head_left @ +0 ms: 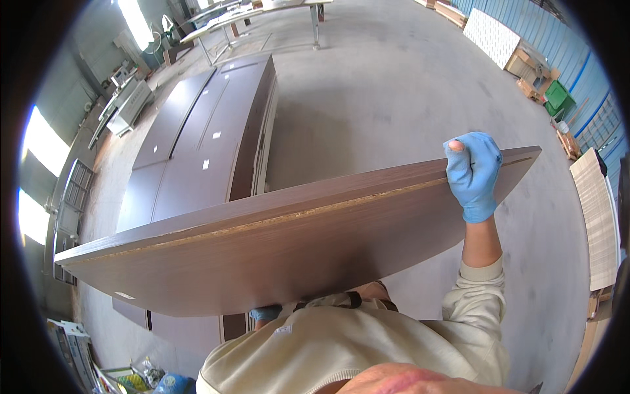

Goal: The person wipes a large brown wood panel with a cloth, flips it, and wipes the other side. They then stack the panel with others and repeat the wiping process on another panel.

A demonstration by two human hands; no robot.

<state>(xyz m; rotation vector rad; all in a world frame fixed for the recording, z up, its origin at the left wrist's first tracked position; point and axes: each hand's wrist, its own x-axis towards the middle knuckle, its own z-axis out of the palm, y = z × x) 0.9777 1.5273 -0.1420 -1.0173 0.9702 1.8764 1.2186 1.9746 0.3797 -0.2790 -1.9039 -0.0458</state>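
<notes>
A long dark brown board [262, 262] stands on edge across my front, its raw chipboard strip showing along the upper edge. My right hand [474, 174], in a blue glove with a bare thumb tip, is closed over that upper edge near the board's right end. Low at the board's bottom edge, close to my body, a small part of my left hand [266, 312] shows in a blue glove. The board hides its fingers. Beyond the board lies a stack of similar brown panels [197, 125], several with small white labels on top.
A long work table [262, 14] stands at the far end. Machinery [131, 105] and a metal rack [73, 190] line the left wall. Along the right are a green bin [559, 98], wood pieces and a leaning light panel [594, 223]. Assorted items, one a blue bag [174, 383], lie at lower left.
</notes>
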